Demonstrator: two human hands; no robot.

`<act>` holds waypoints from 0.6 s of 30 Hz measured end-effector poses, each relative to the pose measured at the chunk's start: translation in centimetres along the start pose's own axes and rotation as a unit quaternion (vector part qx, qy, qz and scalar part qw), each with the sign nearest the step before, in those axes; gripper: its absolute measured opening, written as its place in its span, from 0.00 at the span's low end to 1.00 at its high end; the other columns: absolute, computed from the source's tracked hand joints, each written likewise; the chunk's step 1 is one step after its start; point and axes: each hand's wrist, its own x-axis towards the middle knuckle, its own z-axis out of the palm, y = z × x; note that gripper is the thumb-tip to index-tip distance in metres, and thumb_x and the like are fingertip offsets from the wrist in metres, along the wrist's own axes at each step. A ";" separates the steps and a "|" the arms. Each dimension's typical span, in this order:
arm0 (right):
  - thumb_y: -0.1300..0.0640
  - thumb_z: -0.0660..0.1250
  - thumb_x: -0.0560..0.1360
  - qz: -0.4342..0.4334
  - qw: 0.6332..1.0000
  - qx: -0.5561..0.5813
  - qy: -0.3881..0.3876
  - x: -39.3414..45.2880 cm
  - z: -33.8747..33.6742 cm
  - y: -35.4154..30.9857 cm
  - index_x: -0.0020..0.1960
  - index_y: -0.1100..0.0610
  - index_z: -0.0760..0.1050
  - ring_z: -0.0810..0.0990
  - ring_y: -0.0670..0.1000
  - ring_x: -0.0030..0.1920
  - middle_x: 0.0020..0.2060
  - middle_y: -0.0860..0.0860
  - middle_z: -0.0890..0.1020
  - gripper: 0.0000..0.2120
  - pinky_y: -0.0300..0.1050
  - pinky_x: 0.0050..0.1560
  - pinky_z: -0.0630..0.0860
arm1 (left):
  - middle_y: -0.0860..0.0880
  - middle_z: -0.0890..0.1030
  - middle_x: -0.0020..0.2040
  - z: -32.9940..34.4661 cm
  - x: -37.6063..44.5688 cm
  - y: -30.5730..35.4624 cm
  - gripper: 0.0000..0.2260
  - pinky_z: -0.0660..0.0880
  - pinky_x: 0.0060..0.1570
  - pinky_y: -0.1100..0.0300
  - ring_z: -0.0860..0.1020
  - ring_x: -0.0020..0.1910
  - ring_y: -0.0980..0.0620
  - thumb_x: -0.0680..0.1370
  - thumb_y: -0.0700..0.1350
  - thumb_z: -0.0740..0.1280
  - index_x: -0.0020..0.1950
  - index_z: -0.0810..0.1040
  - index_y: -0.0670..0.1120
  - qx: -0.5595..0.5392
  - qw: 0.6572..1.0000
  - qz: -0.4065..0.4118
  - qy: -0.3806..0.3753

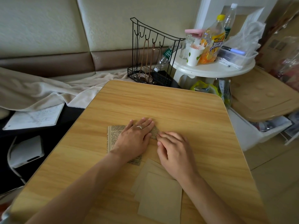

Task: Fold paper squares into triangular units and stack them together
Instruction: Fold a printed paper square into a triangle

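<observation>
A newsprint paper square (114,136) lies flat on the wooden table (161,104). My left hand (134,136), a ring on one finger, presses flat on it with straight fingers and hides most of the sheet. My right hand (174,147) has curled fingers whose tips press on the paper's right edge (155,132), beside my left fingertips. Nearer to me, a few plain tan paper squares (159,193) lie overlapping on the table, partly under my right wrist.
A black wire rack (152,62) with hanging cords stands behind the table's far edge. A white round side table (210,68) at the back right carries bottles, a paper cup and a plastic box. An open notebook (34,117) and a cloth lie left.
</observation>
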 end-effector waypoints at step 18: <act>0.56 0.63 0.73 0.012 1.000 -0.016 0.024 0.4 -0.9 -0.1 0.36 0.55 0.76 0.75 0.52 0.40 0.33 0.47 0.77 0.09 0.48 0.46 0.72 | 0.55 0.58 0.83 -0.6 0.0 0.2 0.23 0.39 0.81 0.53 0.48 0.83 0.56 0.87 0.51 0.50 0.83 0.57 0.52 0.059 0.998 0.030 -0.012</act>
